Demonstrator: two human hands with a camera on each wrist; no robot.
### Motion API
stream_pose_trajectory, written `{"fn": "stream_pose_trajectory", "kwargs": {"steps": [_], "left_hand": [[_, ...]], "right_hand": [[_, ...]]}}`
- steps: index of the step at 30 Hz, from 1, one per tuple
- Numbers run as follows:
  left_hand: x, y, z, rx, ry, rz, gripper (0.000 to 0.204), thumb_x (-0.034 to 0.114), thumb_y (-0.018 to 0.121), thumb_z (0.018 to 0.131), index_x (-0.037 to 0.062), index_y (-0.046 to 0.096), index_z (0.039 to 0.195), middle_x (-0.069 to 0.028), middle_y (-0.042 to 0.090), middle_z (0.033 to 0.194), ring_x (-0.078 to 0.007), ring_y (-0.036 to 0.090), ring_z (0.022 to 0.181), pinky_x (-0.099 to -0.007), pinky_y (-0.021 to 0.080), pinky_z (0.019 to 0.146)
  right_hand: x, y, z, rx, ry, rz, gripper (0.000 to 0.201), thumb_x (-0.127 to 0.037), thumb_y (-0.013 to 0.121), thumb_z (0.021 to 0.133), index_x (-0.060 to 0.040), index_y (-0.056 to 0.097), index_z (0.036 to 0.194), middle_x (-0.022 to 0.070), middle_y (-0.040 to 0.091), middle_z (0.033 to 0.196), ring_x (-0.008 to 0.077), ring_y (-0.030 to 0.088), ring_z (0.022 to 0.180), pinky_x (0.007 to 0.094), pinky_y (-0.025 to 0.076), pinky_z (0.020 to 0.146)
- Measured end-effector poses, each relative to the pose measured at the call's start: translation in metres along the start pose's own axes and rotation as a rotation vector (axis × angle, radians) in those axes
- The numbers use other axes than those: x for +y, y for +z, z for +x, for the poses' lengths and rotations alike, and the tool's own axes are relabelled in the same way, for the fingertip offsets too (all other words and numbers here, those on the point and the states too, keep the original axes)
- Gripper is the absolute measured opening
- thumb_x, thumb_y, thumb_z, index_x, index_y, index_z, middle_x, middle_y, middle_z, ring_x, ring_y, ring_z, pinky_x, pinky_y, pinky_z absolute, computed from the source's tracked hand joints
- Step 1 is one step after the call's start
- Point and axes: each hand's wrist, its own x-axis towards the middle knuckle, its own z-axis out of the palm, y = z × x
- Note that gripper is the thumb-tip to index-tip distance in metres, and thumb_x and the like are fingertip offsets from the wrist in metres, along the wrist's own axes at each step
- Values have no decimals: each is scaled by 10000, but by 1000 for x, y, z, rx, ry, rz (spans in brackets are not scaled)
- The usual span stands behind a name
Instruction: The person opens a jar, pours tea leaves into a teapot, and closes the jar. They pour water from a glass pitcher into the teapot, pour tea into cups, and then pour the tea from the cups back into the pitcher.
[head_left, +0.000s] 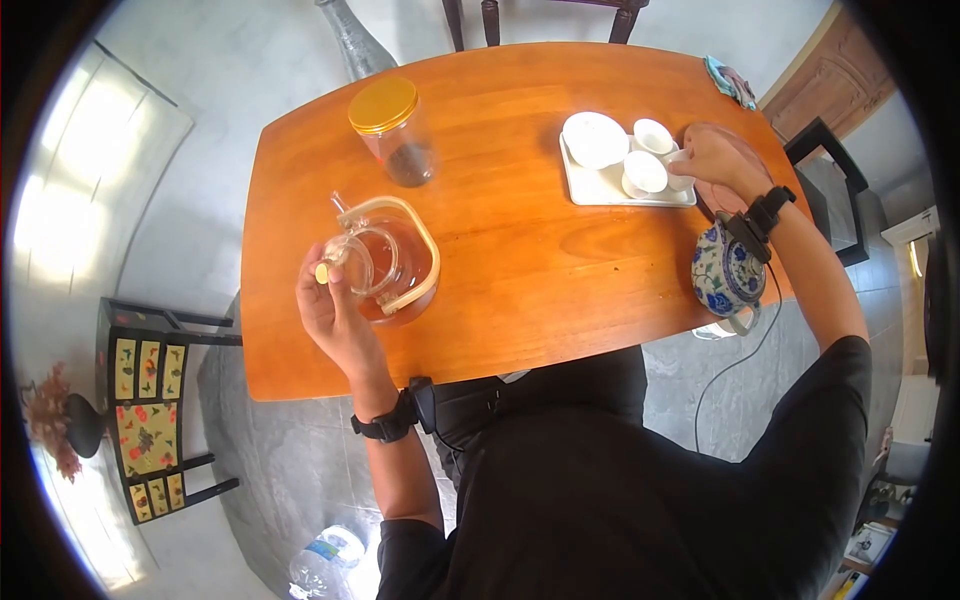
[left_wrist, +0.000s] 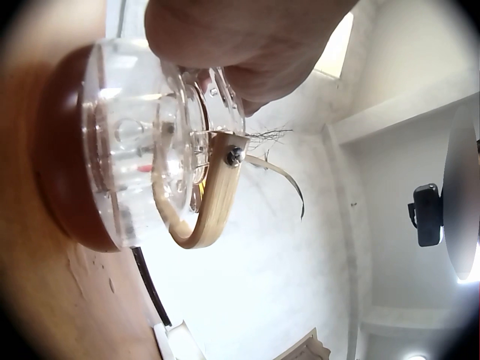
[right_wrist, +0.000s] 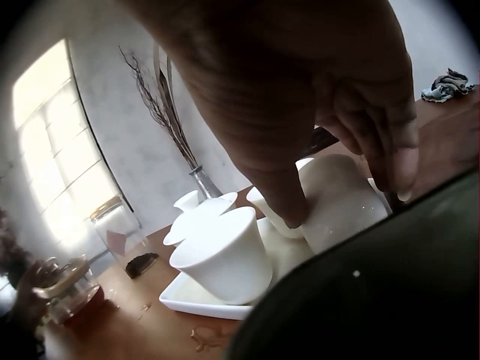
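My left hand pinches a glass lid by its small knob, at the mouth of a glass teapot. That teapot holds reddish-brown liquid and has a bamboo handle, which leans to one side. Over the right end of a white tray, my right hand grips a white cup, thumb on one side and fingers on the other. Two more white cups, one nearer and one farther, share the tray with a lidded white bowl.
A jar with a gold lid stands beyond the glass teapot. Close to my right forearm is a blue-and-white teapot near the table edge. A round brown board lies beside the tray, and a crumpled cloth at the far right corner.
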Motion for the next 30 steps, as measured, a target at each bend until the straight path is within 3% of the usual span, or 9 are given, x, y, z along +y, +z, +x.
{"fn": "stream_pose_trajectory", "kwargs": {"steps": [4,6,13,16,19,22,24,30], "left_hand": [[4,3,-1,4,2,21,343,182,610,1043,-57,564,1284,-156,587,1360,-205,600,1193,-350,482,1038],[2,3,-1,0,4,15,349,189,611,1043,-59,562,1284,-155,587,1360,-205,600,1195,-351,482,1040],[1,2,0,-6,-6,-19,358,190,607,1046,-65,555,1291,-148,593,1349,-197,603,1192,-343,486,1038],[0,1,-1,-10,7,-13,343,178,604,1047,-60,558,1289,-145,601,1334,-193,604,1185,-338,488,1033],[1,2,-1,-6,9,-14,335,171,602,1048,-57,561,1289,-142,611,1311,-188,607,1174,-335,490,1028],[1,2,-1,-12,6,-20,326,165,598,1048,-54,563,1287,-140,615,1301,-184,609,1166,-332,491,1025],[2,3,-1,-15,7,-20,328,164,597,1049,-55,562,1291,-139,617,1295,-184,610,1163,-331,492,1024],[4,3,-1,-18,10,-14,341,162,593,1050,-56,556,1310,-133,634,1257,-181,619,1142,-325,501,1008]], "right_hand": [[9,16,21,-61,-2,-57,623,-505,797,688,57,753,955,239,733,849,362,704,758,443,527,683],[16,24,27,-88,-26,140,717,-581,809,650,59,754,967,246,724,828,365,699,751,419,527,689],[-1,4,12,-130,36,179,725,-596,809,651,62,755,950,220,722,811,327,691,735,400,522,682],[-14,-8,4,-181,87,13,681,-589,786,678,27,766,967,192,732,832,307,691,740,404,511,660],[-18,-15,-4,-212,83,64,608,-553,747,705,-17,773,992,174,733,859,289,694,766,392,500,659],[-9,-15,-8,-211,119,-76,547,-473,714,704,-28,762,1018,174,723,879,282,689,801,379,493,673],[13,-3,-8,-85,-18,184,435,-357,719,635,19,684,851,200,673,888,351,636,847,429,458,720],[14,-10,-17,-158,-13,124,385,-322,734,629,-11,634,832,162,610,904,331,579,898,405,437,762]]}}
